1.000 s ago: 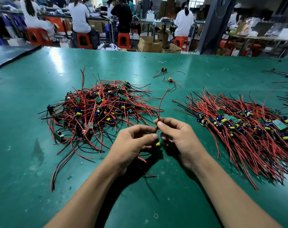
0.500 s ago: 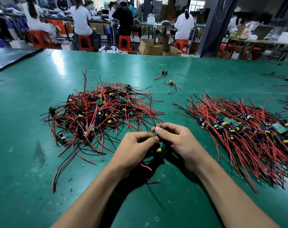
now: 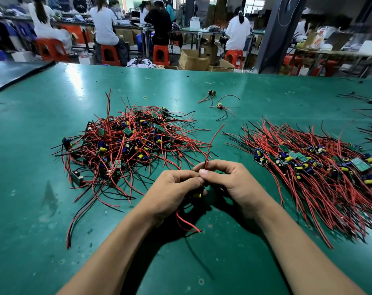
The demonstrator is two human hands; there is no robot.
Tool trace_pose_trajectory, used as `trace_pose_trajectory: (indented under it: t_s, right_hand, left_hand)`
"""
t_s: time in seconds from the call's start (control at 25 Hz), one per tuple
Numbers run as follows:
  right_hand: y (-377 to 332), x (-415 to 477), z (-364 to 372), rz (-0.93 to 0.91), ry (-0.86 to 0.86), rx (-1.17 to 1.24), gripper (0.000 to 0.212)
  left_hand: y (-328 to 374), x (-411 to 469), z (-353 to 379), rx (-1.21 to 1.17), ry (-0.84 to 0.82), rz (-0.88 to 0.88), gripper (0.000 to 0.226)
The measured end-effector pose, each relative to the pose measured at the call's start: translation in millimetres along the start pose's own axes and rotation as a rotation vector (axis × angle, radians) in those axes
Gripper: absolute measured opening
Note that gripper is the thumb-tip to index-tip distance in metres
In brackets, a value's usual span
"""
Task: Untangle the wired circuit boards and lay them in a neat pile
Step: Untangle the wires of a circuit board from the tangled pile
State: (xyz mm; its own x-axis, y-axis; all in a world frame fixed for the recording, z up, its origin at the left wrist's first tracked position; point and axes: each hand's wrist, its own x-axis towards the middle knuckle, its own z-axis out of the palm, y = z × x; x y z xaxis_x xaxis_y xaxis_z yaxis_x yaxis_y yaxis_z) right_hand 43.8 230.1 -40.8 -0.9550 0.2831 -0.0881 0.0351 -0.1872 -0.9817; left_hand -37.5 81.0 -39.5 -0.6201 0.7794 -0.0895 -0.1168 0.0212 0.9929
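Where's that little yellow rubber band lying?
In the head view, the rubber band lies on the green table, just beyond the tangled pile, left of a stray board.

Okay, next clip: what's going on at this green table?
A person sorts small wired circuit boards on a green table. The left hand holds one board with a yellow capacitor while the right hand pinches its long red wire, which sticks upward. A tangled heap of red-and-black wired boards lies on the left; a neater, combed pile lies on the right.
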Motion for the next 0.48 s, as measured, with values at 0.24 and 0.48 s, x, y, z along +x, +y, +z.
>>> trace_pose_trajectory:
  t_s: [0.24,0.48]
  right_hand:
    - [10,10,-5,-0.192,0.254,-0.179,0.004]
    - [14,20,-19,-0.148,0.433,-0.14,0.007]
  left_hand:
    - [2,0,1,-0.028,0.012,-0.048,0.013]
    - [3,-2,5,0.053,0.019,-0.025,0.013]
